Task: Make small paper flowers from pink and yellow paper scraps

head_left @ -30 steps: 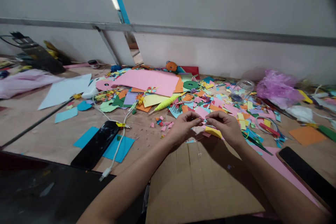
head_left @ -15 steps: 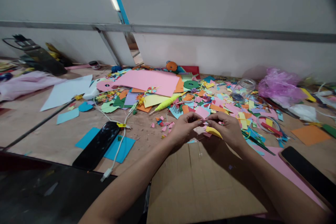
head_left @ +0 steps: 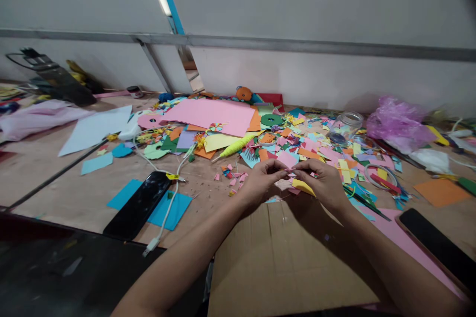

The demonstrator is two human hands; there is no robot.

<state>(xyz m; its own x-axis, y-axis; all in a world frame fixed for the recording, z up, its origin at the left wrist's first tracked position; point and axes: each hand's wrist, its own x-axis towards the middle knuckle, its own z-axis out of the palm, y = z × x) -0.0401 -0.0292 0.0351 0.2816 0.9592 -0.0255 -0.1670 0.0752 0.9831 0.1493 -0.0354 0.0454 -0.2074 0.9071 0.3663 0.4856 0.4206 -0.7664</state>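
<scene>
Both my hands meet above the far edge of a brown cardboard sheet (head_left: 260, 257). Thumb and fingers of my left hand (head_left: 262, 178) pinch one end of a small piece of pink paper (head_left: 289, 170). My right hand (head_left: 324, 181) pinches the same piece from the other side. Fingertips cover most of it, so its exact shape is hard to make out. Just below the right fingers lies a yellow paper piece (head_left: 304, 187). Beside the right wrist rest dark-bladed scissors (head_left: 368, 204), their handles partly hidden among paper scraps.
Coloured paper scraps (head_left: 327, 151) cover the table behind my hands. Around them are a yellow yarn-wrapped tool (head_left: 238, 146), a clear jar (head_left: 347, 126) and a pink plastic bag (head_left: 396, 121). A black phone (head_left: 137, 205) with a white cable (head_left: 169, 213) lies left; another phone (head_left: 439, 245) lies right.
My hands stay in nearly the same place, still pinching the pink paper. The view has shifted very slightly.
</scene>
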